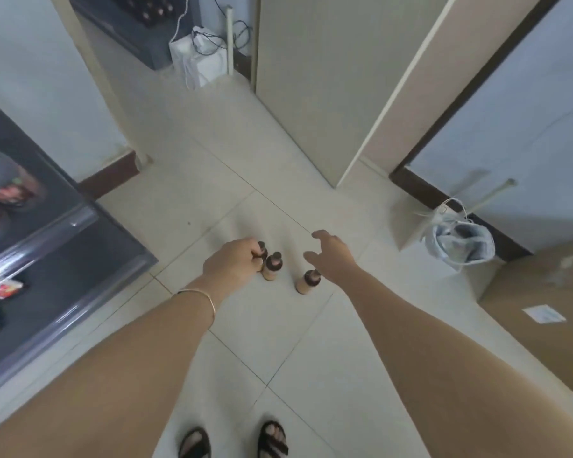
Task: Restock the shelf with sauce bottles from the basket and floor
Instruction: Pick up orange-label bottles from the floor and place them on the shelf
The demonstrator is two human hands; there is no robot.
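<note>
Three sauce bottles stand upright on the tiled floor (262, 325), clustered ahead of the person's feet (272, 441): left bottle (262, 248), middle bottle (272, 267) just beside it, and right bottle (307, 281) a little apart. The left hand (232, 262) has its fingers curled round the neck of the left bottle, which sits on or just off the floor; I cannot tell which. The right hand (333, 256) is spread, fingers apart and holding nothing, above and just beside the right bottle's cap. Likely step: grabbing floor bottles for the shelf (63, 246), the dark unit at left with its metal edge near the left arm. No basket is clearly visible. Risks: the left knuckles are very close to the middle bottle, so lifting or tilting could knock it over, and on hard tile it would roll or crack. A neck-only grip may slip if the glass is slick. The right hand coming in at an angle could tip the right bottle. Room: open tile all round the bottles, with the bag (460, 239) and cardboard box (543, 309) well apart at right and the door (311, 94) ahead. The shelf edge is the one thing to clear when swinging left.
</note>
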